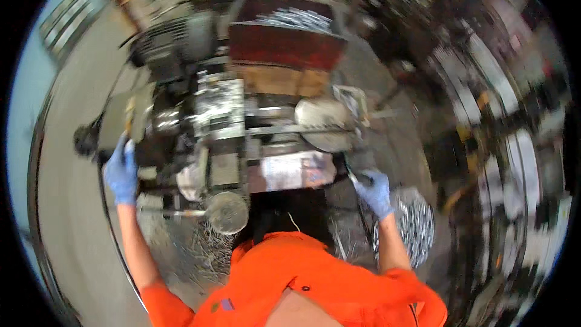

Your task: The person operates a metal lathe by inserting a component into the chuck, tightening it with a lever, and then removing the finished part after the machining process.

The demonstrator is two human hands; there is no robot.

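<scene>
My left hand (pixel 123 175), in a blue glove, is closed at the left side of a metal machine (pixel 221 109). Its fingertips meet a slim yellow-brown stick (pixel 129 115) that points away from me over a flat grey-green cover (pixel 124 112). On the other side, my right hand (pixel 375 194), gloved too, pinches a thin rod-like tool (pixel 352 173) below a round metal disc (pixel 324 122). Blur hides the exact kind of both held things. Between my hands lies a pale printed wrapping (pixel 296 171) along the machine's near side.
A dark red bin (pixel 284 45) of shiny metal pieces stands behind the machine, beside a motor (pixel 172 45). Wire-like scraps (pixel 209 254) litter the floor at left. A container of metal pieces (pixel 414 224) sits by my right forearm. Cluttered racks (pixel 508 163) line the right.
</scene>
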